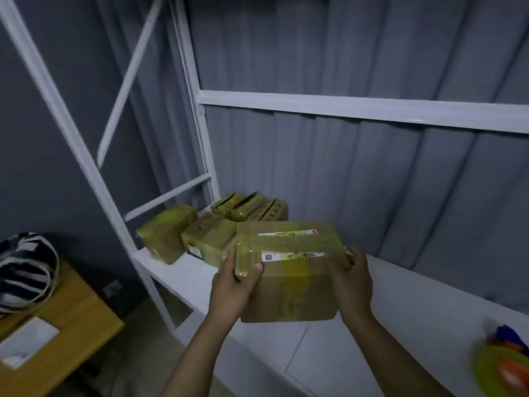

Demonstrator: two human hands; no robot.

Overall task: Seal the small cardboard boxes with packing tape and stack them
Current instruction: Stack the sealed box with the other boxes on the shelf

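I hold a taped cardboard box (pixel 289 282) with white shipping labels above the white shelf (pixel 400 316). My left hand (pixel 234 285) grips its left end, thumb over the top edge. My right hand (pixel 350 282) grips its right end. Behind it, at the shelf's far left, stand several taped boxes: one alone (pixel 166 236), a middle group (pixel 209 242) and a rear group (pixel 252 209). The held box hangs just in front of the middle group.
A white metal rack frame (pixel 343 107) stands before a grey curtain. A wooden table (pixel 57 325) at lower left bears a striped bag (pixel 25 270) and a white sheet (pixel 25 342). A tape dispenser (pixel 503 365) with yellow tape lies at the shelf's right edge.
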